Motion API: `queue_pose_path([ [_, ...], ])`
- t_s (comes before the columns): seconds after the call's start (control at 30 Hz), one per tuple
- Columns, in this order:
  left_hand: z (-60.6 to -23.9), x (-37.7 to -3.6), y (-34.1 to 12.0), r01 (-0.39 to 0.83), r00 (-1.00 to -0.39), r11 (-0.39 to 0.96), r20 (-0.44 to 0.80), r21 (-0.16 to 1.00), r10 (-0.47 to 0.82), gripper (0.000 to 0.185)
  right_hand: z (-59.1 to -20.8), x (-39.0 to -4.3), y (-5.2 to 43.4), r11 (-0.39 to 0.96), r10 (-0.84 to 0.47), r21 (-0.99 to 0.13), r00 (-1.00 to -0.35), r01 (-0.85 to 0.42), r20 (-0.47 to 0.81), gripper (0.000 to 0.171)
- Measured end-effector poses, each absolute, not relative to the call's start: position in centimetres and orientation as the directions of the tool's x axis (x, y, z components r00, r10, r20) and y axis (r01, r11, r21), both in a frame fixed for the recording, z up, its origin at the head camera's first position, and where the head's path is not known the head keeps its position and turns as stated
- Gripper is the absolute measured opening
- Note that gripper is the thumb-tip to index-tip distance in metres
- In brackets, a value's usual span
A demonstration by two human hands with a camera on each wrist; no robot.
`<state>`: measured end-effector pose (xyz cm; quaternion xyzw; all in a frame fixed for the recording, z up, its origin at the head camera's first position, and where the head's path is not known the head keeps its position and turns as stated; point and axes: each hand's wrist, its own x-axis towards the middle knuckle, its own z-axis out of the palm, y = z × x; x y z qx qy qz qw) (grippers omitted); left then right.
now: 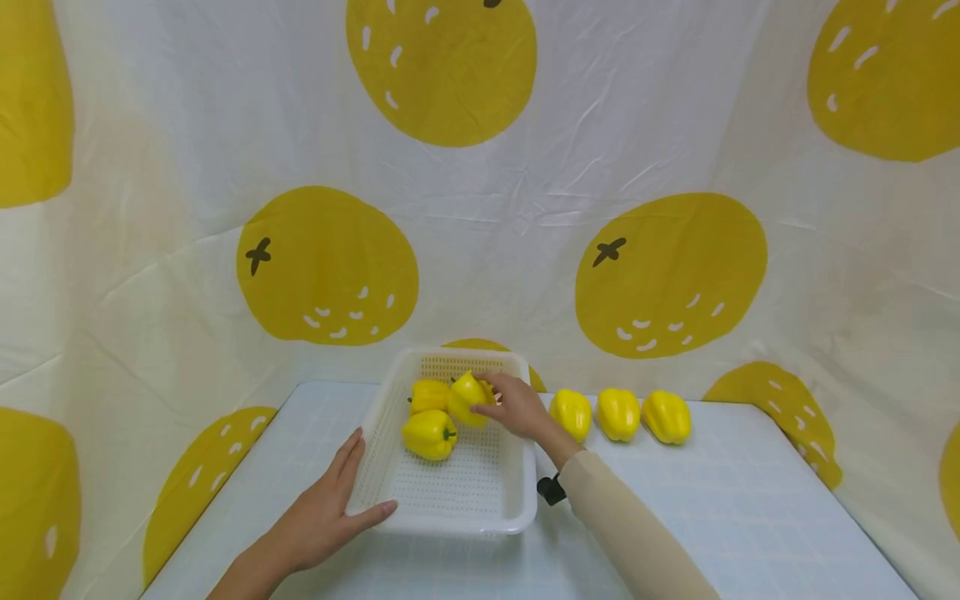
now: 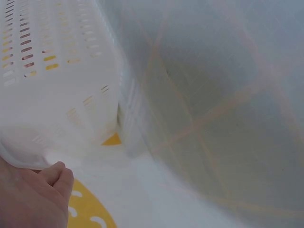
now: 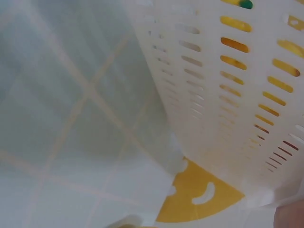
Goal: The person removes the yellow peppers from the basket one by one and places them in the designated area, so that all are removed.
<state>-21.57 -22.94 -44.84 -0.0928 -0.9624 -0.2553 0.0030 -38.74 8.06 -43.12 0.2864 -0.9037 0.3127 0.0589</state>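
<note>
A white perforated plastic basket stands on the table, with two yellow bell peppers lying inside it. My right hand reaches over the basket's right rim and holds a third yellow bell pepper beside those two, thumb and fingers on its right side. At the near left corner, my left hand rests against the basket with fairly straight fingers along the left rim and its thumb on the front rim. The left wrist view shows fingers at the rim, while the right wrist view has peppers visible through the basket's slots.
Right of the basket, three more yellow bell peppers sit in a row near the back of the table. The pale blue checked tabletop meets a white curtain printed with large yellow fruit behind and at both sides.
</note>
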Motion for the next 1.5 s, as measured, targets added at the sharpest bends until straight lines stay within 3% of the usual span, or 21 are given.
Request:
queue_pose_path([
  [0.23, -44.6, -21.5, -22.8, 0.196, -0.980, 0.850, 0.075, 0.488, 0.183, 0.118, -43.1, -39.1, 8.5, 0.490, -0.434, -0.700, -0.842, -0.520, 0.322, 0.058],
  [0.47, -44.6, -21.5, -22.3, 0.183, -0.982, 0.847, 0.055, 0.498, 0.179, 0.120, -42.7, -39.1, 9.5, 0.376, -0.419, -0.789, -0.848, -0.486, 0.323, 0.056],
  [0.67, -44.6, -21.4, -22.2, 0.188, -0.982, 0.851, 0.073, 0.490, 0.175, 0.119, -41.7, -38.2, 10.6, 0.284, -0.354, -0.875, -0.891, -0.392, 0.285, 0.052],
  [1.03, -44.4, -21.3, -22.5, 0.190, -0.981, 0.859, 0.071, 0.475, 0.178, 0.118, -39.9, -35.5, 12.5, 0.213, -0.296, -0.949, -0.941, -0.232, 0.163, 0.052],
  [1.5, -44.6, -21.5, -22.6, 0.172, -0.985, 0.860, 0.057, 0.480, 0.165, 0.120, -39.9, -32.6, 16.6, 0.313, -0.292, -0.930, -0.951, -0.194, 0.100, 0.054],
])
